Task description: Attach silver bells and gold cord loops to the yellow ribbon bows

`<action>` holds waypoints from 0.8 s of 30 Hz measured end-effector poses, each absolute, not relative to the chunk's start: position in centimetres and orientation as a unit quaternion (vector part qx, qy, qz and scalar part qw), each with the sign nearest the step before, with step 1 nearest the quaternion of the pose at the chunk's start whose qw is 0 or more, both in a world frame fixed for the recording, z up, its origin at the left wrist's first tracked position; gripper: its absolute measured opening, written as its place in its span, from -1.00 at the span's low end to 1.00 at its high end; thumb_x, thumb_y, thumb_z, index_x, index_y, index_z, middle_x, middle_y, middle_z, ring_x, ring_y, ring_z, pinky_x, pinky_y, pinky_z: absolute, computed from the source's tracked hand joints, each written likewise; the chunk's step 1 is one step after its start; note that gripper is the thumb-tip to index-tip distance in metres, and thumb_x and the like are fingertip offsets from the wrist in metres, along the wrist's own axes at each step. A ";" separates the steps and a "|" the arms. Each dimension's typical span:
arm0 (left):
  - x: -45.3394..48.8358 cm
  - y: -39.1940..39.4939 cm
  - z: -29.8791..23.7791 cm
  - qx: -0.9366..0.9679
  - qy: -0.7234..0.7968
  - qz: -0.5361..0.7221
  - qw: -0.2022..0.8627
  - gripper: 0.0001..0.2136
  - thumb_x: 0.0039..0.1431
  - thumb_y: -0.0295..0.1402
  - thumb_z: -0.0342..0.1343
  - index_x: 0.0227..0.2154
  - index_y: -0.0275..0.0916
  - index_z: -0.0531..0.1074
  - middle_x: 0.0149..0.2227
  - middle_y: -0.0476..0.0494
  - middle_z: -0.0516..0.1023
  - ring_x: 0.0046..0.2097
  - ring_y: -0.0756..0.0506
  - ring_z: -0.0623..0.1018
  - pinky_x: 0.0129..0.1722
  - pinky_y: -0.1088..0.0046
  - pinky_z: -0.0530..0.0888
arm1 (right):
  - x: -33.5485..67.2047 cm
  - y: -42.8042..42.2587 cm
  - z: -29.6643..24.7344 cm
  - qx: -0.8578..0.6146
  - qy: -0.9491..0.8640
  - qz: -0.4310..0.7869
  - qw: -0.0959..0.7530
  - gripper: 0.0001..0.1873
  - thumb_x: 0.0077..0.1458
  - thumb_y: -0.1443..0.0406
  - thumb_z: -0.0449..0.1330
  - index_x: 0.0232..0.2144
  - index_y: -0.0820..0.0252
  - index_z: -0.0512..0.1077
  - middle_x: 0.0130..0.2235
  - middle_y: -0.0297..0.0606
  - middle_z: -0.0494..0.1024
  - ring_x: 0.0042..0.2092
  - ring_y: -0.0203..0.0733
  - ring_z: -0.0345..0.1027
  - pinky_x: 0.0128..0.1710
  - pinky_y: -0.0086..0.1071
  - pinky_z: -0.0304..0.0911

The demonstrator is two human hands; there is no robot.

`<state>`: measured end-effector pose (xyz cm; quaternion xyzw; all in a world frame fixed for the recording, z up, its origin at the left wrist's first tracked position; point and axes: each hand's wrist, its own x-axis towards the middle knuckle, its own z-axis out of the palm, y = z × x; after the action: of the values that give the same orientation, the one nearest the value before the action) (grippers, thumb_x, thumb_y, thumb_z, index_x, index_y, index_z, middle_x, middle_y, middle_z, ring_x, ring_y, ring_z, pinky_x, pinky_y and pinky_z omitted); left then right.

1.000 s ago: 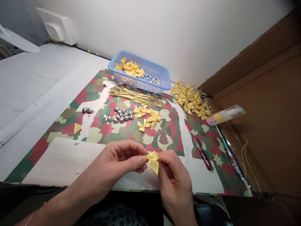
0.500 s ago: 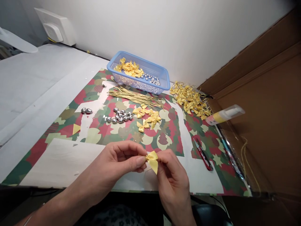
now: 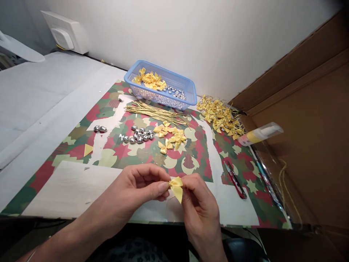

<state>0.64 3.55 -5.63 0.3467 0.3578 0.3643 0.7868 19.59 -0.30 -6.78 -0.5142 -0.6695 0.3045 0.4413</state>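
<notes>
Between both hands, above the front of the table, is a yellow ribbon bow. My left hand pinches its left side between thumb and fingers. On the other side my right hand is closed, thumb and forefinger gripping the bow's right edge. A thin strand shows faintly under the bow; what else the fingertips cover is hidden. Beyond the hands lie several loose yellow bows. Left of them is a cluster of shiny silver beads, and two more silver beads sit farther left.
A bundle of gold cords lies before a blue basket containing bows and silver beads. A heap of corded bows is at the back right. Red-handled snips and a clear-capped bottle are on the right, beside a cardboard wall.
The bow's hanging tail has shifted very slightly. Both hands keep their grip in nearly the same place.
</notes>
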 end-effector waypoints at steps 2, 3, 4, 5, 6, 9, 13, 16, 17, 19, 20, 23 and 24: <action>0.6 3.5 -5.7 0.349 0.359 0.363 0.786 -0.94 0.22 -0.30 0.38 -0.31 -0.14 0.66 -0.38 0.04 0.62 -0.29 0.05 0.54 -0.23 0.64 0.48 | 19.6 -0.3 -6.8 -0.510 -0.672 0.303 0.444 -0.82 0.41 0.40 0.06 -0.26 0.08 0.38 -0.32 -0.39 0.40 -0.30 -0.30 0.29 -0.31 -0.43 0.22; 0.6 3.5 -5.6 0.350 0.359 0.362 0.785 -0.94 0.22 -0.31 0.38 -0.31 -0.14 0.66 -0.38 0.03 0.62 -0.29 0.05 0.53 -0.23 0.64 0.48 | 19.6 -0.3 -6.9 -0.507 -0.673 0.302 0.445 -0.82 0.40 0.41 0.06 -0.25 0.08 0.39 -0.32 -0.39 0.39 -0.30 -0.31 0.29 -0.31 -0.43 0.22; 0.6 3.5 -5.6 0.352 0.359 0.361 0.786 -0.94 0.22 -0.31 0.38 -0.32 -0.15 0.66 -0.38 0.03 0.62 -0.29 0.05 0.53 -0.23 0.64 0.48 | 19.6 -0.3 -6.9 -0.504 -0.675 0.303 0.446 -0.82 0.40 0.41 0.06 -0.25 0.07 0.40 -0.32 -0.39 0.39 -0.30 -0.31 0.29 -0.32 -0.43 0.22; 0.5 3.5 -5.6 0.353 0.358 0.359 0.786 -0.94 0.21 -0.30 0.38 -0.32 -0.15 0.66 -0.39 0.03 0.62 -0.30 0.05 0.53 -0.23 0.64 0.48 | 19.6 -0.3 -7.0 -0.503 -0.675 0.303 0.447 -0.81 0.40 0.42 0.07 -0.24 0.07 0.40 -0.32 -0.39 0.39 -0.30 -0.31 0.29 -0.31 -0.43 0.22; 0.5 3.5 -5.6 0.354 0.356 0.357 0.788 -0.93 0.21 -0.30 0.38 -0.32 -0.15 0.66 -0.39 0.03 0.62 -0.30 0.05 0.53 -0.23 0.64 0.49 | 19.6 -0.3 -7.0 -0.501 -0.676 0.304 0.447 -0.81 0.39 0.42 0.07 -0.24 0.07 0.41 -0.32 -0.39 0.39 -0.30 -0.31 0.29 -0.31 -0.43 0.22; 0.5 3.6 -5.5 0.351 0.355 0.353 0.791 -0.93 0.21 -0.29 0.38 -0.32 -0.15 0.67 -0.38 0.03 0.63 -0.30 0.05 0.54 -0.22 0.65 0.49 | 19.6 -0.2 -7.0 -0.498 -0.678 0.302 0.450 -0.81 0.39 0.43 0.08 -0.25 0.07 0.41 -0.32 -0.39 0.39 -0.30 -0.32 0.29 -0.32 -0.44 0.22; 0.6 3.7 -5.5 0.349 0.351 0.349 0.796 -0.94 0.20 -0.30 0.39 -0.32 -0.14 0.69 -0.37 0.03 0.65 -0.31 0.06 0.54 -0.24 0.67 0.50 | 19.5 -0.1 -6.8 -0.497 -0.679 0.294 0.453 -0.80 0.37 0.44 0.09 -0.27 0.07 0.41 -0.34 -0.41 0.39 -0.33 -0.33 0.29 -0.33 -0.45 0.21; 0.6 3.6 -5.5 0.342 0.343 0.351 0.802 -0.94 0.19 -0.30 0.40 -0.33 -0.14 0.70 -0.38 0.03 0.65 -0.32 0.07 0.54 -0.25 0.69 0.50 | 19.5 0.0 -6.8 -0.496 -0.680 0.293 0.453 -0.80 0.37 0.44 0.10 -0.27 0.06 0.42 -0.35 -0.41 0.40 -0.32 -0.33 0.29 -0.33 -0.46 0.21; 0.6 3.6 -5.5 0.340 0.341 0.352 0.803 -0.95 0.19 -0.30 0.40 -0.33 -0.14 0.70 -0.39 0.03 0.65 -0.32 0.07 0.54 -0.26 0.69 0.49 | 19.6 0.0 -6.8 -0.495 -0.680 0.294 0.454 -0.80 0.37 0.44 0.10 -0.27 0.06 0.42 -0.35 -0.42 0.39 -0.32 -0.33 0.29 -0.33 -0.46 0.21; 0.6 3.6 -5.4 0.338 0.336 0.353 0.805 -0.95 0.19 -0.31 0.40 -0.34 -0.14 0.70 -0.40 0.04 0.65 -0.33 0.08 0.54 -0.26 0.70 0.50 | 19.6 0.0 -6.8 -0.495 -0.678 0.299 0.455 -0.80 0.36 0.44 0.11 -0.27 0.05 0.42 -0.35 -0.42 0.39 -0.32 -0.33 0.28 -0.33 -0.46 0.21; 0.6 3.6 -5.5 0.337 0.335 0.353 0.806 -0.96 0.19 -0.32 0.40 -0.34 -0.14 0.70 -0.40 0.04 0.66 -0.33 0.08 0.54 -0.26 0.70 0.50 | 19.6 0.0 -6.9 -0.494 -0.677 0.301 0.454 -0.79 0.36 0.45 0.11 -0.28 0.05 0.42 -0.35 -0.42 0.39 -0.32 -0.33 0.28 -0.33 -0.46 0.21; 0.6 3.6 -5.5 0.332 0.331 0.353 0.810 -0.97 0.20 -0.33 0.40 -0.33 -0.14 0.70 -0.41 0.04 0.66 -0.33 0.08 0.55 -0.26 0.71 0.49 | 19.6 0.0 -6.9 -0.493 -0.676 0.305 0.454 -0.79 0.35 0.45 0.11 -0.28 0.05 0.42 -0.35 -0.42 0.38 -0.32 -0.33 0.28 -0.33 -0.46 0.21; 0.6 3.6 -5.5 0.332 0.330 0.353 0.810 -0.97 0.20 -0.33 0.40 -0.33 -0.14 0.70 -0.40 0.03 0.66 -0.33 0.08 0.55 -0.27 0.71 0.49 | 19.6 0.0 -6.9 -0.493 -0.676 0.306 0.455 -0.79 0.34 0.45 0.12 -0.28 0.05 0.42 -0.35 -0.42 0.38 -0.32 -0.33 0.28 -0.34 -0.46 0.21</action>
<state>0.60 3.64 -5.52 0.3317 0.3296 0.3535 0.8102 19.58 0.03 -6.87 -0.4927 -0.6756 0.3058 0.4553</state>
